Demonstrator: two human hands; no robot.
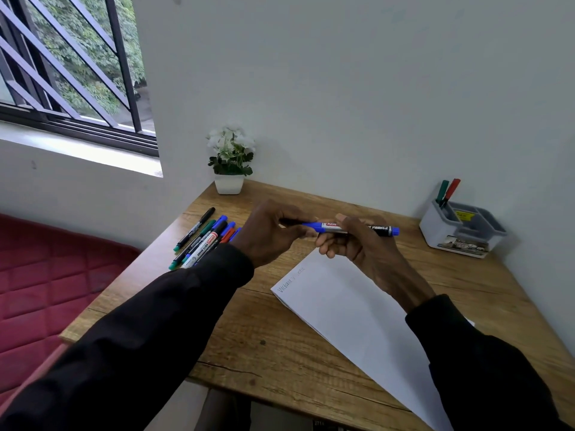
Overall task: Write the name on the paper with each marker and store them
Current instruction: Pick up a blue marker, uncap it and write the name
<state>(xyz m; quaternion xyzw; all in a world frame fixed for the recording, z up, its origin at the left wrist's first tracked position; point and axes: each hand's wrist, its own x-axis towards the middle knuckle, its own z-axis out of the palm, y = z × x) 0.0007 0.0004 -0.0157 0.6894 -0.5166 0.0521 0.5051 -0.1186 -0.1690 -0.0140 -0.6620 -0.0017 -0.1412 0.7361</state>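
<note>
Holding a blue marker (pixel 329 227) level over the desk (pixel 280 343), just past the paper (pixel 348 306). Pinched at one end by the left hand (pixel 267 233), barrel wrapped by the right hand (pixel 364 247). Right forearm covering part of the paper. Loose markers (pixel 202 239) lying left. Organizer (pixel 460 234) far right, holding a green marker (pixel 442 191) and a red marker (pixel 451 188). Potted plant (pixel 231 163) behind.

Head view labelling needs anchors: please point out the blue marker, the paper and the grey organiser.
blue marker (pixel 328 227), head view, on its white label.
paper (pixel 351 309), head view, on the bare middle of the sheet.
grey organiser (pixel 441 236), head view, on its front outer wall.
</note>
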